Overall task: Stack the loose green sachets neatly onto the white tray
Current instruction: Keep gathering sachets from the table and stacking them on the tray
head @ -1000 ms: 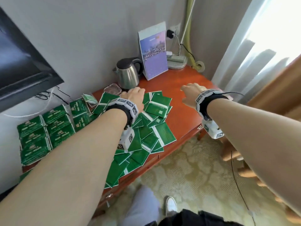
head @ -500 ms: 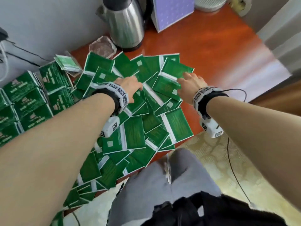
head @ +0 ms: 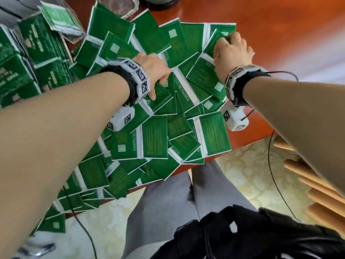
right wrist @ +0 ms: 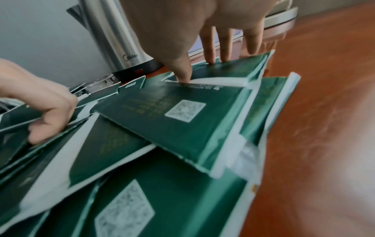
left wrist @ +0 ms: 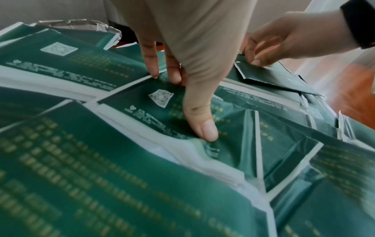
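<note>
A loose heap of flat green foil sachets with white edges [head: 155, 135] covered most of the polished red-brown wooden tabletop [head: 280, 34], spilling over its near edge and thinning out toward the right, where bare wood showed. The white tray could not be made out in any view.

The left hand [head: 151, 71] lay on the middle of the heap. In the left wrist view its thumb [left wrist: 205, 128] pressed down on one crumpled green sachet [left wrist: 162, 102] while the other fingers [left wrist: 151, 61] curled against that sachet's far edge, so the hand pinched it between thumb and fingers.

The right hand [head: 231, 53] sat at the far right side of the heap, close to the bare wood. In the right wrist view its fingers [right wrist: 209, 48] reached down, slightly apart, over the far edge of a thick bundle of green sachets [right wrist: 227, 69], with the thumb [right wrist: 182, 70] set against the near edge, gripping it.

Toward the far left corner of the tabletop stood neat rows of stacked green sachets [head: 28, 58], with a clear plastic packet [head: 59, 19] just beside them. A stainless steel electric kettle with a black base [right wrist: 121, 48] stood at the far edge, behind the heap.
</note>
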### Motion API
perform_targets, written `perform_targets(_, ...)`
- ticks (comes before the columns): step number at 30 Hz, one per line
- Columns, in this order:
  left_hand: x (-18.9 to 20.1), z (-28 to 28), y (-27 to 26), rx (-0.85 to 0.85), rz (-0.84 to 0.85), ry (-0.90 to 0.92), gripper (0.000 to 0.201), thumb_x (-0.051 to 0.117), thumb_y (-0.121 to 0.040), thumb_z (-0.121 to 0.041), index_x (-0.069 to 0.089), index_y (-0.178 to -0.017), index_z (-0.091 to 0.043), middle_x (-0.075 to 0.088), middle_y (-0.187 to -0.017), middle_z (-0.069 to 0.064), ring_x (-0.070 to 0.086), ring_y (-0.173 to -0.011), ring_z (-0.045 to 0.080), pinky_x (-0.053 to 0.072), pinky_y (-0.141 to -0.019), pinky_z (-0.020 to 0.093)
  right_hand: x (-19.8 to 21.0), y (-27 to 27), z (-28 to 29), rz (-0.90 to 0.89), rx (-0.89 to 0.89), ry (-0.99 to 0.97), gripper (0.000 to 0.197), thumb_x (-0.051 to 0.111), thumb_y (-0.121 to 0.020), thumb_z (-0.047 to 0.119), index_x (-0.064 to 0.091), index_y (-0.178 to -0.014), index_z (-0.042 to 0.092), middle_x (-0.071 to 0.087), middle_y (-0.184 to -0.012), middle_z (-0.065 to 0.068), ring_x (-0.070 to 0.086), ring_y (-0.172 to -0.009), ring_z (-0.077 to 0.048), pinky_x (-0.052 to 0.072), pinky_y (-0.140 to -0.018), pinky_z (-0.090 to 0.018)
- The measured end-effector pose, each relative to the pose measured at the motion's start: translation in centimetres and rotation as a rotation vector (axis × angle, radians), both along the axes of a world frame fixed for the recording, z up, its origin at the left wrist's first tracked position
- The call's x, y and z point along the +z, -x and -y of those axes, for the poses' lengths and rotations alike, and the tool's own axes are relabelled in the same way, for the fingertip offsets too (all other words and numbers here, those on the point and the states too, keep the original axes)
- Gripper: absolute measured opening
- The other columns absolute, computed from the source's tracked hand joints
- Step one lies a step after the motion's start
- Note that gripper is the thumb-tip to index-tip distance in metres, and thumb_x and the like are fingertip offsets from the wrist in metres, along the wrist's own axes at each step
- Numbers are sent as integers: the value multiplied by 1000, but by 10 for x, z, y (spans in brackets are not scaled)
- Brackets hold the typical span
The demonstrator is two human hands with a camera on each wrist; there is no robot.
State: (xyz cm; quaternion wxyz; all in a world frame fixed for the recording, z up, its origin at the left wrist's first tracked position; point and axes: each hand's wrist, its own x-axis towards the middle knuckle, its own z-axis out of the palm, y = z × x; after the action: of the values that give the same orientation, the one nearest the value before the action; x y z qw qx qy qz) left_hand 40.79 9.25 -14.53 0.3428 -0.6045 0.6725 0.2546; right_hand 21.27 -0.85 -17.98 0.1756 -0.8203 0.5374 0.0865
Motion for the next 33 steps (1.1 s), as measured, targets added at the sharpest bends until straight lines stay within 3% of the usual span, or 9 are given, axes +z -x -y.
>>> perform_targets(3,-1,3,1,8,12,-11,57,90,-66,-46,58,-106,-22,58,-112,3,48,-114,28,41,-97,47,-2,1,1,35,-69,-31,25,55,-86,3,58,-103,20,38,-147,-11,36,-136,-34,21,-114,-63)
perform_targets(8,-4,2,1,-30,47,-17,55,88,-68,-49,64,-111,-23,58,-119,3,48,-117,28,40,-100,46,2,-3,3,52,-137,-34,30,58,-82,7,57,-106,24,41,-134,-8,39,-129,-32,17,-113,-66)
perform_targets(12,-7,5,1,-21,42,-28,55,89,-67,-48,64,-110,-23,57,-119,3,47,-118,28,38,-100,46,10,-5,2,52,-165,-66,45,59,-74,9,51,-116,23,40,-133,-8,37,-128,-32,18,-114,-64)
perform_targets(17,-8,2,-2,-61,48,7,55,86,-70,-49,65,-114,-24,57,-122,3,46,-120,29,38,-104,48,17,-3,-12,48,-17,-60,62,64,-67,11,44,-125,20,43,-130,-9,38,-126,-32,17,-116,-60)
perform_targets(22,-3,-8,-1,-73,68,70,56,82,-73,-55,65,-119,-29,58,-123,2,46,-121,28,37,-102,45,28,1,-13,46,128,-74,76,67,-65,8,41,-136,18,45,-127,-11,46,-117,-31,31,-108,-55)
perform_targets(27,6,-4,0,88,96,118,54,72,-79,-63,63,-115,-25,67,-101,3,57,-105,27,32,-97,44,38,2,3,-55,252,-122,57,65,-79,5,50,-133,15,47,-118,-12,45,-90,-26,37,-94,-44)
perform_targets(30,12,5,-1,278,47,214,57,66,-86,-60,59,-122,-17,67,-105,10,62,-103,32,37,-101,47,44,1,13,-55,284,-122,49,64,-81,3,51,-128,11,54,-112,-14,48,-90,-29,38,-81,-39)
perform_targets(31,14,8,-1,329,26,243,59,66,-87,-59,57,-124,-14,66,-105,12,62,-102,33,41,-98,47,47,0,16,-59,289,-121,47,62,-82,1,51,-126,10,57,-109,-15,52,-91,-31,41,-78,-39)
perform_targets(33,18,12,-2,400,0,290,59,65,-89,-58,54,-122,-9,61,-96,14,61,-89,34,50,-82,45,51,-4,18,-60,304,-115,43,59,-83,1,51,-124,9,62,-103,-18,58,-89,-36,51,-76,-43)
